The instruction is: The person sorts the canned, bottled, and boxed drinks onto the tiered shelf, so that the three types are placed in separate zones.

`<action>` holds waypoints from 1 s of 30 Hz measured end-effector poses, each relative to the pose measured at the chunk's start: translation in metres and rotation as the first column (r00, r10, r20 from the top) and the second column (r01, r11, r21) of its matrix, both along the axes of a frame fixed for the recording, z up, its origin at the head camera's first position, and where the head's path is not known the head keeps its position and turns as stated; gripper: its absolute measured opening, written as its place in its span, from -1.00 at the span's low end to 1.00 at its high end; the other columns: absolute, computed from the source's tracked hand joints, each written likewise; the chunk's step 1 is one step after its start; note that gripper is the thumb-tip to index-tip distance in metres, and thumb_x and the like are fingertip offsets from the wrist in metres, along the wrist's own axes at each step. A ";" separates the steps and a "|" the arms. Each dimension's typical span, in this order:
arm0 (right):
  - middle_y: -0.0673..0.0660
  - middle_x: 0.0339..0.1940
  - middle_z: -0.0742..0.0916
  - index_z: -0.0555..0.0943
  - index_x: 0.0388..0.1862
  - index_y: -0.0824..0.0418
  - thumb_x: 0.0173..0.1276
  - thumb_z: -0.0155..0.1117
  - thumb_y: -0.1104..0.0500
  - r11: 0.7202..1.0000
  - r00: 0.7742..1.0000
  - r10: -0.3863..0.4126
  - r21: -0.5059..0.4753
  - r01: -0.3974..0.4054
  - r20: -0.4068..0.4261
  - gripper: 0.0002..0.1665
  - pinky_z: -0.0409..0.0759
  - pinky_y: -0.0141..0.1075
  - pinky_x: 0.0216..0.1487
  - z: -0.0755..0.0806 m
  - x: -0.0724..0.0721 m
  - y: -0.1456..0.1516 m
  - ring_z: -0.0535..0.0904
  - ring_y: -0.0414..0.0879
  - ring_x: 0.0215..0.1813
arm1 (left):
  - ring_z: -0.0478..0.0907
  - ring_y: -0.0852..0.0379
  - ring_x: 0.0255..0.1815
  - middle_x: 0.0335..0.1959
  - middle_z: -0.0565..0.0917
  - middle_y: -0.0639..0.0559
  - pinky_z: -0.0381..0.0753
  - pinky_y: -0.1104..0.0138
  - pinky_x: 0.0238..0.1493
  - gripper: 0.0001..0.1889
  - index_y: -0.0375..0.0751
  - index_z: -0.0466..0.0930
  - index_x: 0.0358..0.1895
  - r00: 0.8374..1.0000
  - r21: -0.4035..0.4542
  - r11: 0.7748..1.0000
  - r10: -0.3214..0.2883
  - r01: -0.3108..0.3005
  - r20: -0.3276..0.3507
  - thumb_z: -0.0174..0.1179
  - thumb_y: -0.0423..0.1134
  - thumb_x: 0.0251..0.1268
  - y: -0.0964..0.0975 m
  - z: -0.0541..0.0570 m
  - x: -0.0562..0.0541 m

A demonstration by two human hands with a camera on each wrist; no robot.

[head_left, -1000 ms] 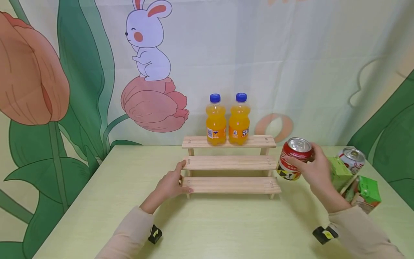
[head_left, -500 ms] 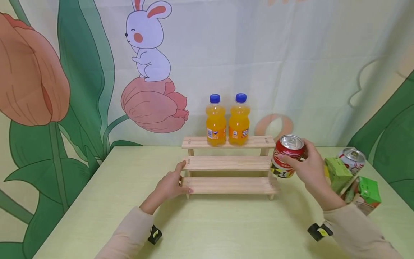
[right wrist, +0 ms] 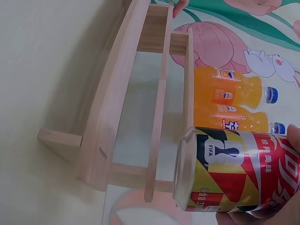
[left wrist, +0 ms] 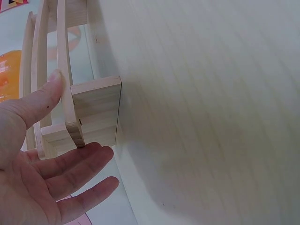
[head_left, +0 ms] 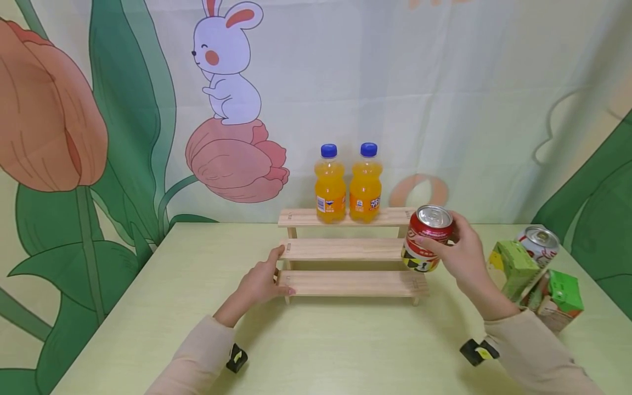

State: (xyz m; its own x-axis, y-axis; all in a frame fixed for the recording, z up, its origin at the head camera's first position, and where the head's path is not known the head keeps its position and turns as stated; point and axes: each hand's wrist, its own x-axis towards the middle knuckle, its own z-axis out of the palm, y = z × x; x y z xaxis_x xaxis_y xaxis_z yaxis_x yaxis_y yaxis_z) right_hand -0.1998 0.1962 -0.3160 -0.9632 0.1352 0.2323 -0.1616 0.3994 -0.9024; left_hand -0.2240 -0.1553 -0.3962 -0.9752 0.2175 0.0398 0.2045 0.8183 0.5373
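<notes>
My right hand (head_left: 466,255) grips a red soda can (head_left: 427,239) with a yellow and black patterned base, held upright off the table. In the head view the can overlaps the right end of a three-tier wooden display rack (head_left: 345,249). The right wrist view shows the can's bottom rim and printed side (right wrist: 234,171) close to the tiers. At the rack's left end, my left hand (head_left: 259,280) holds the lower tiers. Its thumb (left wrist: 47,96) lies on the lowest board, the fingers round the end. Two orange soda bottles (head_left: 330,189) with blue caps stand on the top tier.
To the right on the table (head_left: 345,351) are a green drink carton (head_left: 515,266), another green-topped carton (head_left: 563,293) and a silver-topped can (head_left: 540,241), grouped closely. Behind the table hangs a curtain (head_left: 469,109) printed with flowers and a rabbit.
My right hand has carried the red soda can leftward to the rack's right end, uncovering more of the green carton. The left hand stays at the rack's left end.
</notes>
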 end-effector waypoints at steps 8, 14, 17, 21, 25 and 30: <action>0.34 0.19 0.43 0.13 0.36 0.33 0.15 0.35 0.17 1.000 1.000 0.024 -0.015 -0.024 -0.017 -0.12 0.28 0.02 0.13 0.000 -0.001 -0.007 0.33 0.17 0.17 | 0.54 0.06 -0.32 -0.21 0.61 -0.19 0.46 0.28 -0.44 0.03 -0.22 -0.02 0.38 1.000 0.004 1.000 -0.005 0.005 0.004 0.46 -0.17 -0.18 -0.001 -0.001 0.000; 0.33 0.21 0.42 0.14 0.36 0.32 0.16 0.34 0.17 0.999 0.999 0.047 -0.027 -0.047 -0.021 -0.14 0.28 0.03 0.14 -0.001 -0.002 -0.013 0.32 0.17 0.18 | 0.54 0.05 -0.32 -0.23 0.61 -0.19 0.46 0.27 -0.44 0.03 -0.22 -0.02 0.38 1.000 0.001 1.000 -0.005 0.005 0.003 0.46 -0.16 -0.18 -0.001 -0.002 -0.001; 0.32 0.22 0.42 0.15 0.36 0.31 0.17 0.33 0.16 0.998 0.998 0.052 -0.025 -0.053 -0.020 -0.15 0.28 0.02 0.14 -0.001 -0.002 -0.016 0.33 0.17 0.17 | 0.54 0.05 -0.32 -0.23 0.61 -0.19 0.46 0.27 -0.45 0.03 -0.23 -0.02 0.38 1.000 0.001 1.000 -0.006 0.006 0.001 0.46 -0.16 -0.18 -0.001 -0.002 -0.001; 0.31 0.20 0.44 0.18 0.34 0.29 0.16 0.34 0.15 0.997 0.997 0.067 -0.027 -0.068 -0.029 -0.17 0.29 0.02 0.14 -0.003 -0.004 -0.018 0.34 0.18 0.15 | 0.54 0.05 -0.33 -0.23 0.61 -0.20 0.46 0.28 -0.45 0.02 -0.23 -0.01 0.38 1.000 0.006 1.000 -0.007 0.007 -0.002 0.46 -0.16 -0.18 -0.001 -0.001 0.000; 0.31 0.18 0.46 0.22 0.32 0.30 0.16 0.34 0.17 0.996 0.995 0.089 -0.026 -0.091 -0.051 -0.21 0.31 0.01 0.13 -0.004 -0.004 -0.021 0.37 0.17 0.14 | 0.55 0.05 -0.33 -0.23 0.61 -0.20 0.47 0.27 -0.45 0.02 -0.24 -0.01 0.37 1.000 0.011 1.000 -0.009 0.009 -0.009 0.46 -0.18 -0.18 -0.001 -0.002 0.000; 0.30 0.16 0.47 0.25 0.29 0.31 0.16 0.34 0.18 0.993 0.992 0.112 -0.030 -0.114 -0.063 -0.24 0.32 -0.01 0.13 -0.004 -0.005 -0.026 0.38 0.16 0.13 | 0.56 0.04 -0.33 -0.22 0.61 -0.21 0.48 0.27 -0.44 0.02 -0.24 0.00 0.37 1.000 0.010 1.000 -0.010 0.010 -0.017 0.47 -0.18 -0.18 -0.001 -0.002 0.000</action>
State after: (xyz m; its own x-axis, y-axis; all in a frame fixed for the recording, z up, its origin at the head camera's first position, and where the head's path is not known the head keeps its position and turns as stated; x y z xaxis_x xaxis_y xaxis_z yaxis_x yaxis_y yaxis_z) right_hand -0.2049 0.1703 -0.3204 -0.9568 0.0348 0.2885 -0.2594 0.3451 -0.9020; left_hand -0.2240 -0.1564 -0.3980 -0.9723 0.2265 0.0583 0.2214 0.8106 0.5422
